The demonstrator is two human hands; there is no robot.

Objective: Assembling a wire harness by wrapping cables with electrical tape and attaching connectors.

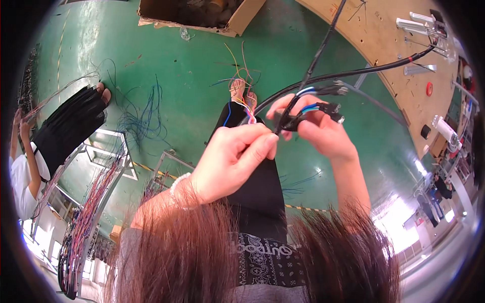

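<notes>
My left hand (230,161) is closed in a pinch, thumb against forefinger, on the black-wrapped wire harness (316,55). Loose coloured wires (248,112), among them pink, yellow, orange and blue, stick out beyond its fingers. My right hand (328,134) curls round the same harness where branches split off. Small black connectors (331,109) on blue, green and white wires poke out above its palm. A dark strip lies between the two hands; whether it is tape or sleeve I cannot tell. A thick black cable (353,73) arches from behind my hands toward the board at the right.
At right stands a wooden board (374,35) with white fixtures (447,132) and a small red ring (429,89). A cardboard box (232,25) lies at the far side. Blue wires (144,113) litter the green floor. A wire-laden rack (91,217) and another person (30,171) are at left.
</notes>
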